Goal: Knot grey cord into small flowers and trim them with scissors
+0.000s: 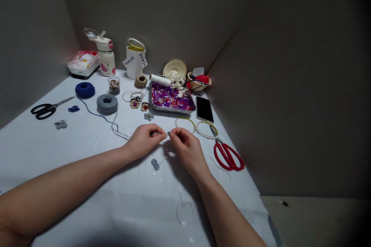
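Grey thread end (pixel 167 133), too fine to inspect closely, is located between both hands, above the white-covered surface (pixel 130 204). Left hand (pixel 143 142) and right hand (pixel 188 149) each show a closed pinch grip on it, fingertips almost meeting. Grey crocheted flower (pixel 155 164) lies on the surface just below the hands. Red-handled scissors (pixel 227 155) lie to the right, apart from the right hand.

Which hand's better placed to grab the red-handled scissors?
Right, most likely: the right hand is closer to the red-handled scissors, with open tabletop between them. The left hand is farther away, with the right hand in its path.
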Demonstrator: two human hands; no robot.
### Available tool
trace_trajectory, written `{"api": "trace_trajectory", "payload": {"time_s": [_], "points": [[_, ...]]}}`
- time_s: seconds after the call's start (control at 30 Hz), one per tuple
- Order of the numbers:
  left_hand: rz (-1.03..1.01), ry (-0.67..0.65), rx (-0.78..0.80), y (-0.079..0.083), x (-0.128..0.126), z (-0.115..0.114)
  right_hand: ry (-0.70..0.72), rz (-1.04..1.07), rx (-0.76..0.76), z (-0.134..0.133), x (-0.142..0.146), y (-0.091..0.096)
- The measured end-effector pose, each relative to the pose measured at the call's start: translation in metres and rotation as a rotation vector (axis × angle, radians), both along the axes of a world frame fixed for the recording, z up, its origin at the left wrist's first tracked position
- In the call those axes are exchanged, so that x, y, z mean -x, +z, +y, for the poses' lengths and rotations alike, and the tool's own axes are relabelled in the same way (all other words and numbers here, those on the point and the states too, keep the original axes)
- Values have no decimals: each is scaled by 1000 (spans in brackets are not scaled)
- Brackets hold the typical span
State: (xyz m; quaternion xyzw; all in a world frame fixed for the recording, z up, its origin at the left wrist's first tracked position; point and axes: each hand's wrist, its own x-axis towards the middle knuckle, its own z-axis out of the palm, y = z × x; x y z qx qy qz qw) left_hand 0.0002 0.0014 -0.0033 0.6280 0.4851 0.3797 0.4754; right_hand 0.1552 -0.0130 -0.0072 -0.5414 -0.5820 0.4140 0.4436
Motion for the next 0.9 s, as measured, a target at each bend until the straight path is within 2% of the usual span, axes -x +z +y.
{"api": "trace_trajectory", "payload": {"time_s": [0.2,0.47,0.9], "points": [[90,-40,-20,2,3,-1,56,-66,-2,2,-4,-3],[157,-99,-32,3,5,0,102,-262,-37,-2,-7,7],[331,-233,-167,3,8,2,279,-521,-78,-4,-14,12]]}}
